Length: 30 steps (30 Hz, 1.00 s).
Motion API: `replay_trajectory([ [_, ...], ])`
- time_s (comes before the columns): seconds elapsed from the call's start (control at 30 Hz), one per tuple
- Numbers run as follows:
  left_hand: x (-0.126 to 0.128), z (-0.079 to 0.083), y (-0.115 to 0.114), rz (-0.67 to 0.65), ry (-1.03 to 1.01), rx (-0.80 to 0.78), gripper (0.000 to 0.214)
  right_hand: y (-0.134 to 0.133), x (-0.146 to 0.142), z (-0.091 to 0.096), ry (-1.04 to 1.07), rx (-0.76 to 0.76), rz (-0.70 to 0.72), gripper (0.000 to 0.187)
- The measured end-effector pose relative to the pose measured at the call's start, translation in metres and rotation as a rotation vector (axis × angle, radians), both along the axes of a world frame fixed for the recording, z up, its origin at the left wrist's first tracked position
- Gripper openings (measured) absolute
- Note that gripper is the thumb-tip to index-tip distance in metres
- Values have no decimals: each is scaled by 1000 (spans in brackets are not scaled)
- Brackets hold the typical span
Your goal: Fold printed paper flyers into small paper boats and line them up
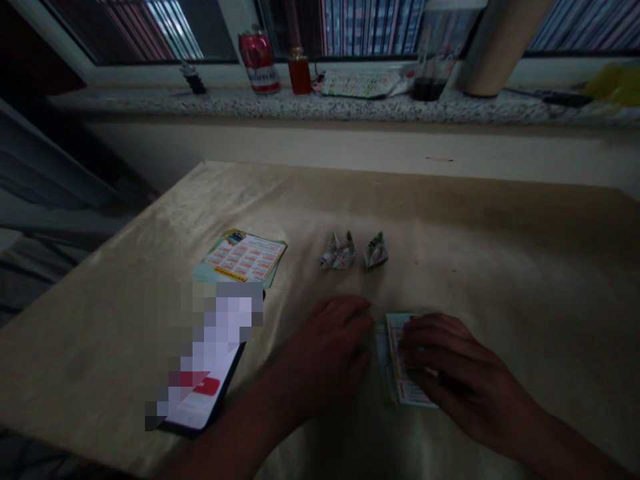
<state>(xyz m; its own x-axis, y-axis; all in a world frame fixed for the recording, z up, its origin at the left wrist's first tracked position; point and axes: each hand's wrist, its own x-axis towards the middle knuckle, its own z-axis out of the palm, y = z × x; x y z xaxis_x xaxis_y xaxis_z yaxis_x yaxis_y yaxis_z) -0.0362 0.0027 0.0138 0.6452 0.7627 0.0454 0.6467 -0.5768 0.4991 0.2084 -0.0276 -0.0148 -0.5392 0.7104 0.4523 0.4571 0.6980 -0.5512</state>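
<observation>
A small stack of printed paper leaflets lies on the table in front of me. My right hand is closed over its right part, with bent fingers on the top sheet and the undersides of the fingers hidden. Just left of the stack, my left hand rests with loosely bent fingers and no visible object in it. Its fingertips are dark and close to the stack's left edge; contact cannot be made out. Beyond my hands stand two small folded paper pieces, the right-hand one being narrower.
Another pile of printed leaflets lies to the left. A phone with a lit, partly blurred screen is beside my left forearm. On the windowsill stand a red can, a red bottle and a cup of dark liquid.
</observation>
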Motion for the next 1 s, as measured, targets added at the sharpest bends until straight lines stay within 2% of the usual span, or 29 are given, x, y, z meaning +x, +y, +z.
replay_trajectory([
  [0.3, 4, -1, -1, 31, 31, -18, 22, -2, -4, -5, -138, 23, 58, 17],
  [0.7, 2, -4, 0, 40, 21, -20, 25, 3, -5, -5, -134, 32, 84, 15],
  [1.0, 3, -7, 1, 51, 0, -11, 14, 2, -5, -8, -148, 9, 93, 15],
])
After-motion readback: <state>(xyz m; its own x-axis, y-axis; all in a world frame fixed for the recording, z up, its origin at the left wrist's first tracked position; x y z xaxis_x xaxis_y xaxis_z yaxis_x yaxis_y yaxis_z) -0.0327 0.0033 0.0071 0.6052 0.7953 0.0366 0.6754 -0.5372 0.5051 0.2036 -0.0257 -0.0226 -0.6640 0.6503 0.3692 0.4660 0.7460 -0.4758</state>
